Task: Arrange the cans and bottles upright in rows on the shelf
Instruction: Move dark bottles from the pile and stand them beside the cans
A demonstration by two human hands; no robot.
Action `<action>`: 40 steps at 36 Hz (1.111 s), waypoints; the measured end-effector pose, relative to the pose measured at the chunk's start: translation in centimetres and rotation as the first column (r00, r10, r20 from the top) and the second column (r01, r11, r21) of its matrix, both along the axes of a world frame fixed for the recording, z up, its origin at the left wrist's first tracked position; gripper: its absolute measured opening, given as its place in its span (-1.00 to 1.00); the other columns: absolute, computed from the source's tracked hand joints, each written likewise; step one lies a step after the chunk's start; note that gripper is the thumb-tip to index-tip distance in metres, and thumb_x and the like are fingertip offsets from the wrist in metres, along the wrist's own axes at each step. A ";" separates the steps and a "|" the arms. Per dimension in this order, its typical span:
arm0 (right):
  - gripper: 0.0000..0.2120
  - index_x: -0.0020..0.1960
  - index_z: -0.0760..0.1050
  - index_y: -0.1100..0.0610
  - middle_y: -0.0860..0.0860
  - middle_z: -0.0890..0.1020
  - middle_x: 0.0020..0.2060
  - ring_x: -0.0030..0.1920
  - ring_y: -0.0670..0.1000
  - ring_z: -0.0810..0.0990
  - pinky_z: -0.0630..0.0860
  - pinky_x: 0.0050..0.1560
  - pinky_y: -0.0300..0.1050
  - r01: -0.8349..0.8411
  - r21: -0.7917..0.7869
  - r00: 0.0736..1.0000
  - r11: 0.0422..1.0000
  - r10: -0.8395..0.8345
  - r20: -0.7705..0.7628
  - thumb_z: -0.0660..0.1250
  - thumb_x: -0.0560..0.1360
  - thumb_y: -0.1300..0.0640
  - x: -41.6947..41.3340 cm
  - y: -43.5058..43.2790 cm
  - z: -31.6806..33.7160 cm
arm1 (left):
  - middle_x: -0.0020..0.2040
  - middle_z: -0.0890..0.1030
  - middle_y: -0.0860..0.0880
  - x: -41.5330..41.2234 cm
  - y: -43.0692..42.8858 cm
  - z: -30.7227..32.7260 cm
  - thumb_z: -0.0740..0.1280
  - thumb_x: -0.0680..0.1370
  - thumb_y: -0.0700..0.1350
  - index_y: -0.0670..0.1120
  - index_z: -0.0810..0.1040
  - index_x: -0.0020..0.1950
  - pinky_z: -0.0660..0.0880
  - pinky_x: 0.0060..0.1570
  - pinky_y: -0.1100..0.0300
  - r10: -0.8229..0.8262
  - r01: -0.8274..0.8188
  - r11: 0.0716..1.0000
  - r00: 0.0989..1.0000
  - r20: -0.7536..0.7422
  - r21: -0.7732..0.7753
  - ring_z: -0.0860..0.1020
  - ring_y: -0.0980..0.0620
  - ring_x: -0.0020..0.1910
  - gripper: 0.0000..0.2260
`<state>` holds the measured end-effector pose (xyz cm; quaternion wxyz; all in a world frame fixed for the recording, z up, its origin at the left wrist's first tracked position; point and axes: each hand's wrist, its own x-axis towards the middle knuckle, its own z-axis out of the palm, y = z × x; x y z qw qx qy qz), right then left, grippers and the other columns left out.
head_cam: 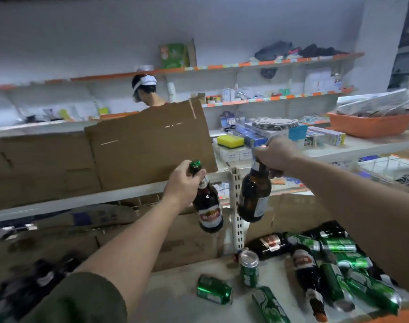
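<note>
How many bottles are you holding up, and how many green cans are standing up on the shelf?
Bottles held up: 2 (left bottle, right bottle)
Green cans standing upright: 1 (upright can)
Total: 3

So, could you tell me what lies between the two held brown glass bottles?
Head view: a white perforated metal shelf post stands between the red-labelled brown bottle and the white-labelled brown bottle.
</note>
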<state>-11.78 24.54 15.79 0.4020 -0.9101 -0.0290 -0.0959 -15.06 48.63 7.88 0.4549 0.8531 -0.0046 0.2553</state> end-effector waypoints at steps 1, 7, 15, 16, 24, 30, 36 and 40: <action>-0.73 -0.16 0.57 0.32 0.17 0.61 -0.44 -0.58 0.09 0.57 0.47 -0.59 -0.18 -0.018 -0.006 1.000 1.000 0.018 0.004 0.35 0.49 0.09 -0.5 1.5 -0.1 | -0.20 0.63 -0.03 -1.0 1.4 0.0 0.39 0.55 0.10 0.01 0.51 -0.11 0.54 -0.05 -0.13 0.021 -0.021 1.000 1.000 0.000 0.014 0.61 -0.09 -0.17 -0.81; -0.75 -0.19 0.53 0.29 0.09 0.53 -0.57 -0.67 0.04 0.50 0.40 -0.61 -0.25 -0.210 -0.068 0.975 0.975 0.204 -0.085 0.30 0.49 0.10 -5.3 12.1 -1.3 | -0.14 0.64 0.04 -8.4 10.7 -0.4 0.37 0.57 0.13 0.07 0.51 -0.07 0.58 0.05 -0.15 0.127 -0.124 0.991 0.989 -0.071 0.042 0.63 -0.04 -0.10 -0.84; -0.80 -0.24 0.47 0.32 0.12 0.46 -0.60 -0.67 0.04 0.37 0.34 -0.57 -0.25 -0.376 -0.017 0.900 0.927 0.361 -0.243 0.25 0.48 0.20 -12.5 25.7 -5.2 | 0.10 0.65 0.05 -19.2 23.5 -2.5 0.36 0.59 0.16 0.02 0.56 0.24 0.53 0.18 -0.05 0.304 -0.285 0.951 0.937 -0.173 0.124 0.60 0.00 0.10 -0.69; -0.82 -0.22 0.46 0.32 0.13 0.45 -0.58 -0.66 0.03 0.35 0.32 -0.57 -0.26 -0.387 0.013 0.890 0.922 0.377 -0.257 0.23 0.49 0.22 -13.3 27.2 -5.8 | 0.10 0.65 0.04 -20.3 24.8 -2.6 0.36 0.59 0.16 0.01 0.55 0.25 0.54 0.16 -0.04 0.323 -0.301 0.943 0.929 -0.180 0.139 0.60 -0.01 0.10 -0.67; -0.82 0.03 0.50 0.27 0.19 0.52 -0.43 -0.61 0.07 0.43 0.43 -0.54 -0.17 -0.456 0.077 0.833 0.887 0.456 -0.313 0.23 0.56 0.16 -17.6 36.4 -10.4 | 0.32 0.54 -0.04 -26.5 31.7 -4.6 0.34 0.64 0.05 -0.12 0.47 0.40 0.40 0.13 0.13 0.375 -0.344 0.925 0.890 -0.260 0.158 0.48 -0.11 0.33 -0.61; -0.74 -0.09 0.53 0.33 0.19 0.58 -0.44 -0.52 0.13 0.56 0.55 -0.47 -0.09 -0.513 0.024 0.781 0.858 0.479 -0.400 0.19 0.59 0.15 -18.8 40.0 -12.7 | 0.25 0.60 0.03 -27.5 34.0 -7.7 0.36 0.62 0.11 -0.01 0.53 0.33 0.52 0.25 -0.07 0.318 -0.312 0.947 0.884 -0.342 0.075 0.56 -0.04 0.23 -0.65; -0.71 0.12 0.53 0.24 0.20 0.66 -0.18 -0.33 0.17 0.68 0.60 -0.46 -0.09 -0.581 -0.060 0.706 0.812 0.466 -0.533 0.16 0.64 0.05 -18.1 42.1 -15.6 | -0.16 0.52 0.04 -26.3 35.3 -11.0 0.34 0.64 0.01 0.04 0.47 -0.09 0.41 -0.18 0.12 0.297 -0.275 0.955 0.875 -0.382 0.112 0.51 0.02 -0.16 -0.86; -0.79 -0.09 0.56 0.22 0.18 0.66 -0.28 -0.46 0.10 0.65 0.58 -0.50 -0.08 -0.625 -0.122 0.701 0.771 0.486 -0.522 0.24 0.59 0.11 -16.8 43.1 -17.3 | -0.19 0.50 0.03 -25.2 36.2 -12.6 0.32 0.64 0.02 0.05 0.39 -0.21 0.30 -0.29 0.16 0.310 -0.265 0.950 0.859 -0.408 0.165 0.49 0.01 -0.18 -0.76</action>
